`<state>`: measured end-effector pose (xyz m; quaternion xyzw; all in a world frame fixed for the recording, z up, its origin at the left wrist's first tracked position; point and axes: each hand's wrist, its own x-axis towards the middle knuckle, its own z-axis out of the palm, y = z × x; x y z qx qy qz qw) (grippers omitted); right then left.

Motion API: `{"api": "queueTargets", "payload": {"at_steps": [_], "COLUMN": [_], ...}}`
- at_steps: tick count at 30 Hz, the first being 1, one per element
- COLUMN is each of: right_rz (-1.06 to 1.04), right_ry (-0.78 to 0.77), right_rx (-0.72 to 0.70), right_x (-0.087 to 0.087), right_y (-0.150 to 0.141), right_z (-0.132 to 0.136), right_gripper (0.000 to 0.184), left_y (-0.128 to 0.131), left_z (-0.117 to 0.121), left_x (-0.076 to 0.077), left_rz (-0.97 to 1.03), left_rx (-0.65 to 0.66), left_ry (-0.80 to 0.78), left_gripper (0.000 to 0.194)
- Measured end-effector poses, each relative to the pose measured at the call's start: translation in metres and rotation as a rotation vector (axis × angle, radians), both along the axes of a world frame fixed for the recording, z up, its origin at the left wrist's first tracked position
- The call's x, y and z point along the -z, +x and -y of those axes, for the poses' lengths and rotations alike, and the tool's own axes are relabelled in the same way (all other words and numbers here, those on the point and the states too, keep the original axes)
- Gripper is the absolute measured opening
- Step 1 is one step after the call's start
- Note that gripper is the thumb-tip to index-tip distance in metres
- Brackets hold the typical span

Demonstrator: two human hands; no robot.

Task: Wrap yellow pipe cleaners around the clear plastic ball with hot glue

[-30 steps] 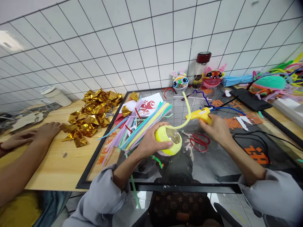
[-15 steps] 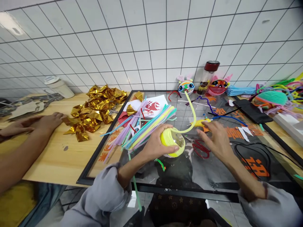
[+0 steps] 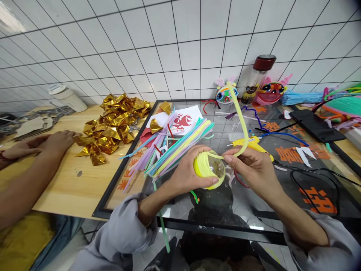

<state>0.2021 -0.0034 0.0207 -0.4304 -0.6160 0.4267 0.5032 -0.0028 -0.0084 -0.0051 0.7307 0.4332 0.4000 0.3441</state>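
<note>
My left hand (image 3: 186, 173) grips a clear plastic ball (image 3: 210, 169) partly wrapped in yellow pipe cleaner, just above the glass tabletop (image 3: 254, 203). My right hand (image 3: 251, 167) pinches the loose yellow pipe cleaner (image 3: 241, 116) where it leaves the ball; its free end curves up and away. A yellow glue gun (image 3: 252, 143) lies on the glass just behind my right hand. Red scissors (image 3: 238, 178) are mostly hidden under that hand.
A bundle of coloured pipe cleaners (image 3: 175, 148) lies left of the ball. Gold foil pieces (image 3: 113, 126) sit on the wooden table (image 3: 70, 188), where another person's hands (image 3: 42, 145) rest. Painted masks (image 3: 225, 93), a jar (image 3: 258, 79), a black phone (image 3: 316, 126) and cables are behind and right.
My right hand left the glue gun lying on the glass, moved in to the ball and pinched the yellow pipe cleaner. The ball stayed in my left hand.
</note>
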Motion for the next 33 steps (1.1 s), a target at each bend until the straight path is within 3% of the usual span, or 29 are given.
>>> {"api": "queueTargets", "payload": {"at_steps": [6, 11, 33], "right_rz": [0.146, 0.25, 0.262], "right_ry": [0.149, 0.218, 0.238], "right_rx": [-0.001, -0.039, -0.122], "right_x": [0.004, 0.004, 0.009], "right_y": [0.006, 0.007, 0.001], "right_z": [0.006, 0.01, 0.015], "right_gripper": [0.011, 0.011, 0.011], "left_y": [-0.001, -0.001, 0.001], "left_z": [0.002, 0.004, 0.005], "left_x": [0.0, -0.003, -0.007], "left_rz": [0.0, -0.015, 0.006], "left_rx": [0.006, 0.007, -0.009], "left_ry": [-0.03, -0.069, -0.082], "left_gripper": [0.073, 0.073, 0.072]}}
